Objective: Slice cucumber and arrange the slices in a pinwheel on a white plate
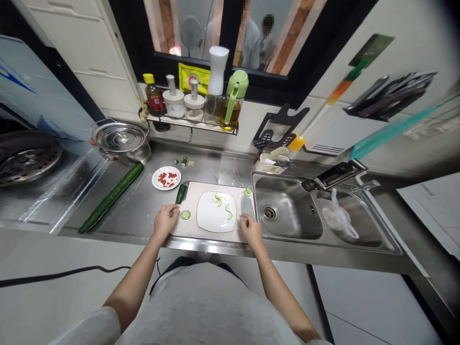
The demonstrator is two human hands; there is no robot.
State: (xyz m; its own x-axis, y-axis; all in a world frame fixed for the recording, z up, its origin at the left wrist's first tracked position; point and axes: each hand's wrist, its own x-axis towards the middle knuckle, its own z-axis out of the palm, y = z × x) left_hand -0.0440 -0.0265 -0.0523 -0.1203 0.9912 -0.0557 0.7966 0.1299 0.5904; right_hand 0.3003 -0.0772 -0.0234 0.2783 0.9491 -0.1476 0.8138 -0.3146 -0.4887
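A pale cutting board (196, 191) lies on the steel counter with a white square plate (212, 220) on it, holding a few thin cucumber slices (218, 199). My left hand (164, 221) rests with curled fingers on the board's left edge, next to a single cucumber slice (185, 215) and a short cucumber stub (180, 193). My right hand (250, 230) is at the board's right edge, fingers closed on the handle of a knife (246, 205) whose wide blade lies flat on the board. More slices (247, 191) sit at the board's far right corner.
A long whole cucumber (111, 197) lies to the left, beside a small plate of red pieces (166, 178) and a lidded steel pot (121, 141). A double sink (287, 211) is on the right. Bottles stand on a shelf (194, 122). Two people stand beyond the window.
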